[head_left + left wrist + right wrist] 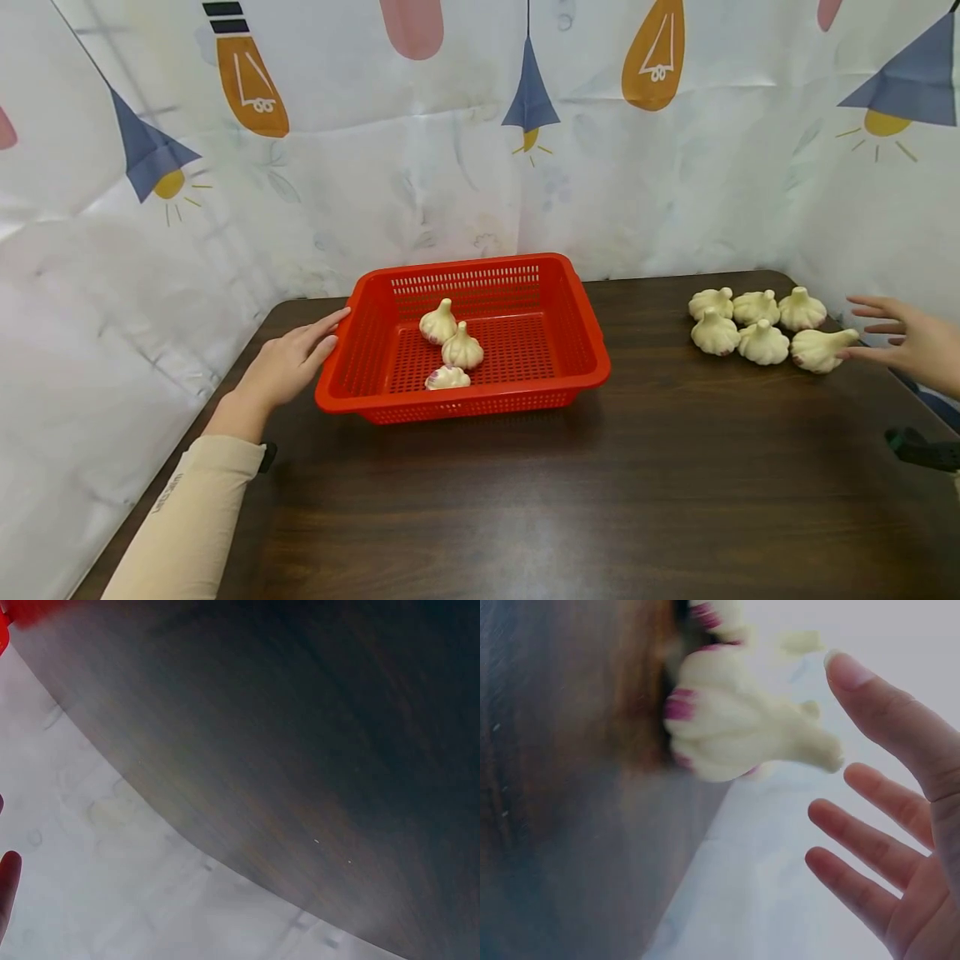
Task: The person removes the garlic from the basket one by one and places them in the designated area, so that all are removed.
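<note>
A red plastic basket [592, 333] with slotted walls stands on the table, three garlic bulbs inside it, one of them [462, 350] near the middle. My left hand [281, 367] is at the basket's left rim, its fingers fairly straight against the edge. In the left wrist view only a fingertip [7, 881] and a bit of red rim show. At the right, my right hand [915, 342] is spread beside the nearest garlic bulb [816, 350]. In the right wrist view its thumb [885, 712] and fingers are apart, around the stem side of that garlic bulb [727, 720] without gripping it.
Several more garlic bulbs [763, 342] sit in two rows at the table's right rear. The dark wooden table [480, 500] extends in front of the basket. A printed curtain [465, 167] hangs behind and along the sides, close to the table's edges.
</note>
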The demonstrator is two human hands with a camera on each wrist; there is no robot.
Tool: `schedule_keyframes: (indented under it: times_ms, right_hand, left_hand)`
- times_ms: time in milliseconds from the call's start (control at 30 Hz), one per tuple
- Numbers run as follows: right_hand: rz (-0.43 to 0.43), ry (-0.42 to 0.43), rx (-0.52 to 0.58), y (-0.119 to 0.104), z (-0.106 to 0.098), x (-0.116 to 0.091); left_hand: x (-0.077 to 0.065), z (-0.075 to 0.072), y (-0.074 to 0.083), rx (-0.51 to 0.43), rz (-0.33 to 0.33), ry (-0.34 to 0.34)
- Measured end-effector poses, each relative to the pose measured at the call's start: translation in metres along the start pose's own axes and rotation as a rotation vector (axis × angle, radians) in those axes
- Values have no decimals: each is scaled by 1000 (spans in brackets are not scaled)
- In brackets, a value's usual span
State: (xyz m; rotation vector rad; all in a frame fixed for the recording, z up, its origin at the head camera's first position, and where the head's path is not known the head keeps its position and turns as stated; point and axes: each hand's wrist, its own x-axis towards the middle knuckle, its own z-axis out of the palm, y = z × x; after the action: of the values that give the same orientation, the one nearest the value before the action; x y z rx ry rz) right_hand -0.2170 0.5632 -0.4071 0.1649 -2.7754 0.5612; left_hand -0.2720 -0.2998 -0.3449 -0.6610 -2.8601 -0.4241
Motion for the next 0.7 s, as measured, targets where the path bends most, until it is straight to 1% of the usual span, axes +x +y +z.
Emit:
schedule_keyframes:
  times_ms: [33,67,100,133,167,200,233,267,367,433,533,633,700]
  right_hand:
    - [-11,3,12,9,1,2]
    - [-21,20,1,14,3,5]
    - [-28,42,-20,17,5,6]
    - [-29,51,-30,14,4,6]
    - [-33,46,-20,5,0,6]
    - [-35,44,-8,-9,-4,5]
    - [-29,41,5,-27,-10,3]
    - [-27,57,-14,-46,-14,1]
    - [-53,46,28,-101,-31,0]
    - [-70,58,16,-128,-37,0]
    - [-97,39,14,-155,-43,3]
    - [-129,52,-8,-170,-44,7]
    - [-159,75,7,-177,-45,10]
  left_hand:
    - [0,0,0,-1,1,1]
    - [0,0,0,-1,2,2]
    - [0,0,0,-2,3,2]
    - [0,0,0,-1,3,3]
    - [0,0,0,-1,2,4]
    - [0,0,0,0,2,4]
    - [0,0,0,0,3,4]
    - [0,0,0,1,3,4]
    - [-1,0,0,0,5,5]
    - [0,1,-1,0,11,9]
    - [0,1,-1,-1,17,15]
    - [0,1,-1,-2,21,18]
    - [0,1,-1,-1,23,20]
